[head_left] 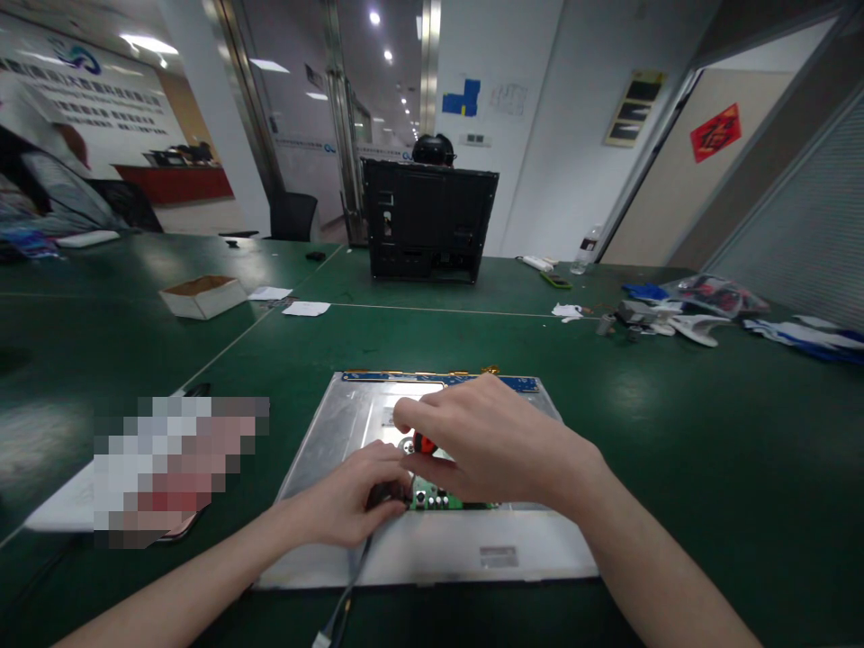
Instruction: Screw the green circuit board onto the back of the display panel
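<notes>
A flat silver metal panel [324, 441] lies on the green table [675, 432] in front of me, with a blue strip along its far edge. A small green circuit board [432, 498] sits on the panel near its middle. My right hand [492, 441] is curled over an orange-handled tool [425, 443] held upright above the board. My left hand [357, 495] pinches a dark connector at the board's left edge, and a cable [344, 594] runs from it toward me.
A black monitor housing [428, 220] stands upright at the table's far side. A cardboard box [202, 295] and papers lie at the left. Bags, small parts and a bottle sit at the right. A blurred patch covers an item at my left.
</notes>
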{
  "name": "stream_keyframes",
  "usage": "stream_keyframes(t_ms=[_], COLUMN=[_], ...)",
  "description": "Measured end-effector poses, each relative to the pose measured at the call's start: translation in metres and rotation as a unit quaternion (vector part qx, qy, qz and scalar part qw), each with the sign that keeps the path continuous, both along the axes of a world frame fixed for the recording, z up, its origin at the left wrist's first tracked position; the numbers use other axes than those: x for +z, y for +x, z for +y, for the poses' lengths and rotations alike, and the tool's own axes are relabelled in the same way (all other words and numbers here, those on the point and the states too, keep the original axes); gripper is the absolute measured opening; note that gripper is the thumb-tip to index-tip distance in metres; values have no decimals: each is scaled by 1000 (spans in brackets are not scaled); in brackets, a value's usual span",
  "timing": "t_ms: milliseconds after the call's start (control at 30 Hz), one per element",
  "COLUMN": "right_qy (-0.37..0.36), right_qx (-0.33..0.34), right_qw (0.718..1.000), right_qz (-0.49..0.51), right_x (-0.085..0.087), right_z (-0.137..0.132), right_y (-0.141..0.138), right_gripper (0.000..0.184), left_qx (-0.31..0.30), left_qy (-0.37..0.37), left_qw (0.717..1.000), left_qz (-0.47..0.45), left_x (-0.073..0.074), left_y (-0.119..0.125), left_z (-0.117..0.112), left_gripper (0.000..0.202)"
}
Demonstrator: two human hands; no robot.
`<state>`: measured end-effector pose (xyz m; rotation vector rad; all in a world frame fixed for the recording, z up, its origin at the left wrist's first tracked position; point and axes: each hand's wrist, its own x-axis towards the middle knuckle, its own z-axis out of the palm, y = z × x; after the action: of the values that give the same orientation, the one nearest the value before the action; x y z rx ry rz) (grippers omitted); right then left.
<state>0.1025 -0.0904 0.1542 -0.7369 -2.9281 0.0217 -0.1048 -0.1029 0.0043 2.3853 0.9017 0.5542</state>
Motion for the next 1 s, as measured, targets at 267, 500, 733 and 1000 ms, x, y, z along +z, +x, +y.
stream_keyframes(t_ms=[267, 500, 733, 1000], right_qy=[35, 56, -159, -273], right_qx=[-61, -161, -248, -279], right_qw=[996, 967, 908, 848], right_qz=[57, 188, 299, 358], right_x=[11, 7, -84, -154], right_z=[8, 34, 79, 95], right_y=[23, 48, 101, 140], right_gripper=[14, 18, 18, 25], left_qx=[-5, 32, 167, 215], left_qy=[-14, -4, 1, 70], left_qw=[1000, 999, 985, 974], left_qz=[9, -7, -47, 16], left_x=[9, 11, 6, -14], left_y=[1, 3, -3, -1], left_z=[0, 4, 26, 64], left_gripper=[12, 7, 18, 27])
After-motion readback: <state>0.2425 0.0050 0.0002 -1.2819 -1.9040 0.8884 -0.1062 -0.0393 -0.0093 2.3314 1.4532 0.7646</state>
